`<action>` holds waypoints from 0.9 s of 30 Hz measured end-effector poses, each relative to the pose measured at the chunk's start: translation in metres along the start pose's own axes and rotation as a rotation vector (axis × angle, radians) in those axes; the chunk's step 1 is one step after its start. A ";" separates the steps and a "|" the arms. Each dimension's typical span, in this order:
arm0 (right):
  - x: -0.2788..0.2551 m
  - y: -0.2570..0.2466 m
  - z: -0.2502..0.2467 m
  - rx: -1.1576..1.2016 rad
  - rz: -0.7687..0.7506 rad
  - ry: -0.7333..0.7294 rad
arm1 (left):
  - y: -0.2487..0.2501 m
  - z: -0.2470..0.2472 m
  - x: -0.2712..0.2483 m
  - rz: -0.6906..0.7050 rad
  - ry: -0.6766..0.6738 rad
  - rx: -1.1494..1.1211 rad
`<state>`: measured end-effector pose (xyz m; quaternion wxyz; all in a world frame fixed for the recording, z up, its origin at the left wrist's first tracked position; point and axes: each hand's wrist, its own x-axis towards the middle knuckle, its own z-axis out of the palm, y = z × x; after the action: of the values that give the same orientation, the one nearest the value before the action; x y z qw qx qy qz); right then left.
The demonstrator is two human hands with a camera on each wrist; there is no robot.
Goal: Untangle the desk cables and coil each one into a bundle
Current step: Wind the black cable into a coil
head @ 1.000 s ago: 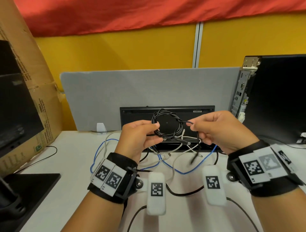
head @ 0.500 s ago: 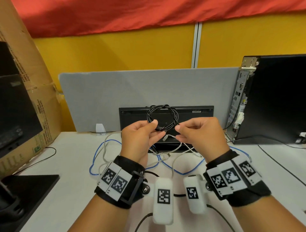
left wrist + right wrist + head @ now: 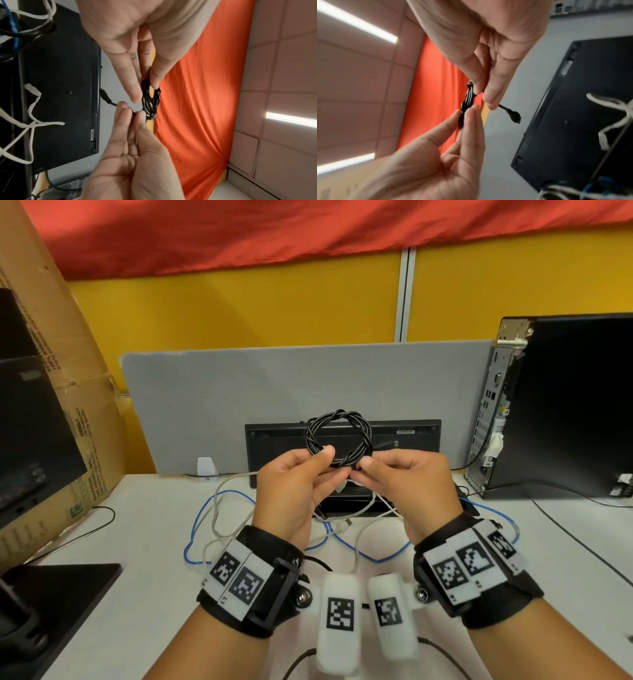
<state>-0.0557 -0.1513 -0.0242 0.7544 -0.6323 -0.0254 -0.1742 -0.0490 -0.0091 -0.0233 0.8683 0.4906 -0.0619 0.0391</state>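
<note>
A black cable (image 3: 337, 416) is wound into a small twisted ring, held up in front of the keyboard. My left hand (image 3: 323, 455) pinches the ring's lower left between thumb and fingers (image 3: 145, 86). At the lower right of the ring, my right hand (image 3: 363, 465) pinches the cable's tail. The short plug end (image 3: 513, 116) sticks out past the right fingers (image 3: 489, 102). A blue cable (image 3: 219, 494) and a white cable (image 3: 215, 518) lie tangled on the desk below the hands.
A black keyboard (image 3: 411, 440) leans against the grey divider (image 3: 239, 392). To the right stands a PC tower (image 3: 565, 405) with wires. On the left are a cardboard box (image 3: 51, 371) and a black monitor base (image 3: 61, 594).
My right hand moved left, close to the left hand at the coil's bottom. The loose strand that hung to the right is now wound in. The coil sits slightly higher.
</note>
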 end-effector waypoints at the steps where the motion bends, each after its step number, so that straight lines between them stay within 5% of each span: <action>1: -0.001 -0.001 0.001 0.125 0.034 -0.011 | 0.001 0.000 0.000 -0.013 -0.012 -0.004; 7: -0.002 -0.008 0.001 0.390 0.158 -0.080 | 0.003 -0.002 0.000 -0.028 -0.005 0.013; 20: -0.001 -0.005 0.001 0.358 0.198 -0.107 | 0.008 -0.014 0.006 -0.191 -0.092 0.135; 27: -0.003 -0.001 0.004 0.256 0.069 -0.173 | 0.001 -0.011 0.009 -0.035 -0.018 0.139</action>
<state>-0.0579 -0.1475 -0.0228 0.8293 -0.5442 -0.0906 -0.0886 -0.0397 0.0006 -0.0272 0.8322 0.5510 -0.0582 0.0237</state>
